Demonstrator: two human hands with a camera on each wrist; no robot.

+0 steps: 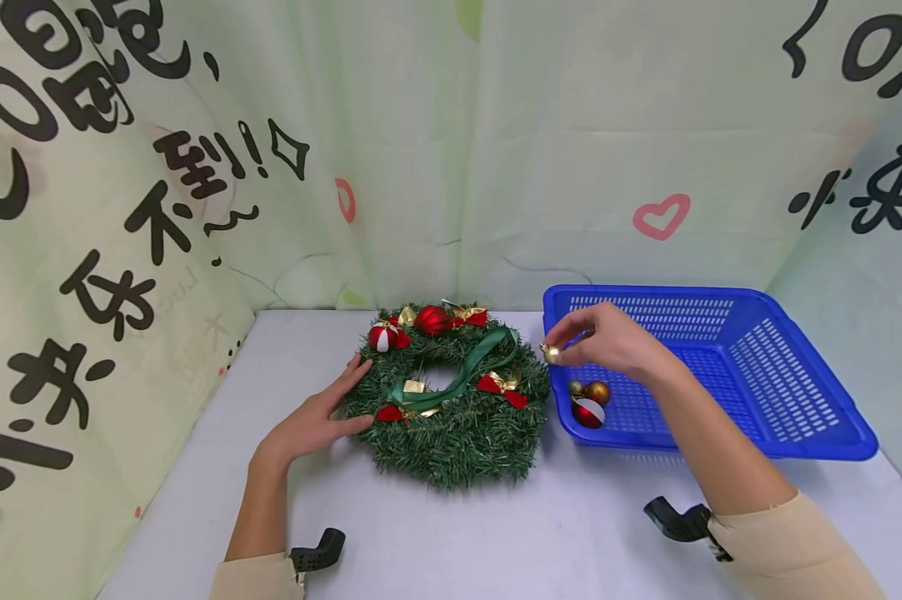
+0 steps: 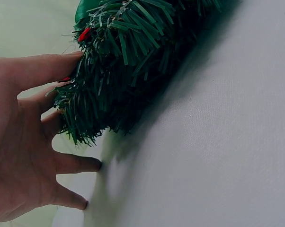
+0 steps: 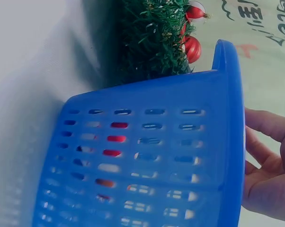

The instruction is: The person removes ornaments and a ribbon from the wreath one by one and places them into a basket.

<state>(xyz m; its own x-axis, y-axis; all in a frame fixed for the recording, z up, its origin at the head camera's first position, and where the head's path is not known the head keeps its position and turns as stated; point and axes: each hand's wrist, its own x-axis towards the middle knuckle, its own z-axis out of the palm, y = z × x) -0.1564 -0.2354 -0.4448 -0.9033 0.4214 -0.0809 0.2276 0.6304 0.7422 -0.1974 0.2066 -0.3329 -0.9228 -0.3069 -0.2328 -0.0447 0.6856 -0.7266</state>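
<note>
A green wreath (image 1: pixel 451 450) with red and gold bows, red baubles and a green ribbon (image 1: pixel 469 371) lies on the table. My left hand (image 1: pixel 319 425) rests against its left side with fingers spread; in the left wrist view, thumb and some fingers touch the needles, others reach the tabletop. My right hand (image 1: pixel 601 337) pinches a small gold bauble (image 1: pixel 551 353) over the left rim of the blue basket (image 1: pixel 819 417). In the right wrist view the basket wall hides the fingertips. Inside the basket lie a red and white bauble (image 1: pixel 588 412) and a bronze bauble (image 1: pixel 597 392).
A smaller gold bauble (image 1: pixel 575 388) sits beside the bronze one. The basket stands close to the wreath's right side. Behind the white table (image 1: pixel 481 542) hangs a pale curtain (image 1: pixel 541 167) with black writing and pink hearts.
</note>
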